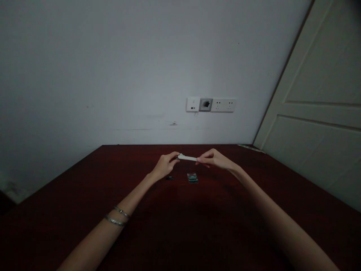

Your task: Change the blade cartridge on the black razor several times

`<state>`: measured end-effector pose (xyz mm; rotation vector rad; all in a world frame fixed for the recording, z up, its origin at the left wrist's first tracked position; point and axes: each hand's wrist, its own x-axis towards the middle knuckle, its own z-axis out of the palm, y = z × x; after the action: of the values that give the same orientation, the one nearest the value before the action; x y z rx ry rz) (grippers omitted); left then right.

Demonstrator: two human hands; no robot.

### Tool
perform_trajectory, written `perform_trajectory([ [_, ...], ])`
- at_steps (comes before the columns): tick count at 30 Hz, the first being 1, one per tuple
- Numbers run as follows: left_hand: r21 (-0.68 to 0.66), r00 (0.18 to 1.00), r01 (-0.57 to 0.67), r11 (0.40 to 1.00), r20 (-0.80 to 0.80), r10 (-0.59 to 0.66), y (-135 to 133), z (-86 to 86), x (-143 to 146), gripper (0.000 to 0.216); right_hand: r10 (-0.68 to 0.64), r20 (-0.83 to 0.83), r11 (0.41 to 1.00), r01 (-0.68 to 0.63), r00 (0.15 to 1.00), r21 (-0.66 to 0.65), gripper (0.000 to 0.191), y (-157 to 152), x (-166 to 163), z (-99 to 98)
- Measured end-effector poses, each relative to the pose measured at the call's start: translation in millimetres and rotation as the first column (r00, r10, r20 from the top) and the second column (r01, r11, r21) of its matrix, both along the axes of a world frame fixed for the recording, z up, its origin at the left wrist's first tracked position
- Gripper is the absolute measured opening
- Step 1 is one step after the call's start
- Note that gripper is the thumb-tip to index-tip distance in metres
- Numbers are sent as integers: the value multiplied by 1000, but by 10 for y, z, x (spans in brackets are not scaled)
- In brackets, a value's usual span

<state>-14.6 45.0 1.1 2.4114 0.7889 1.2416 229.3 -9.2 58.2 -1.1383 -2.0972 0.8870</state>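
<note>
A slim white object (pixel 188 158) is held above the dark red table (pixel 197 214), pinched at its 9 o'clock end by the left hand (pixel 166 165) and at its 3 o'clock end by the right hand (pixel 216 159). A clear-and-green packet (pixel 193 178) is seen at 6 o'clock, a small dark item (pixel 169 178) near 7. 2-handed handling seems underway; next, steady fingertip control is called for.
</note>
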Motion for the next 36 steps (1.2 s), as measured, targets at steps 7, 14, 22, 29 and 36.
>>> perform_trajectory([
  [7, 38, 999, -8, 999, -33, 9, -2, -4, -17, 19, -72, 33, 997, 72, 997, 25, 41, 8, 138, 29],
  [14, -26, 1000, -3, 1000, 26, 4, 3, 16, -11, 17, -123, 28, 992, 122, 992, 43, 42, 20, 137, -3],
  [22, -620, 955, 291, 728, 237, -179, -71, 27, 90, 21, -227, -213, 972, 235, 950, 12, 41, 102, 151, -102],
  [29, -703, 910, 414, 577, 323, -260, -154, 47, 146, 25, -158, -436, 970, 57, 886, -236, 36, -32, -361, -249],
  [36, -642, 911, 409, 648, 332, -245, -123, 104, 105, 29, -232, -546, 940, 41, 805, -339, 40, -211, -615, -660],
])
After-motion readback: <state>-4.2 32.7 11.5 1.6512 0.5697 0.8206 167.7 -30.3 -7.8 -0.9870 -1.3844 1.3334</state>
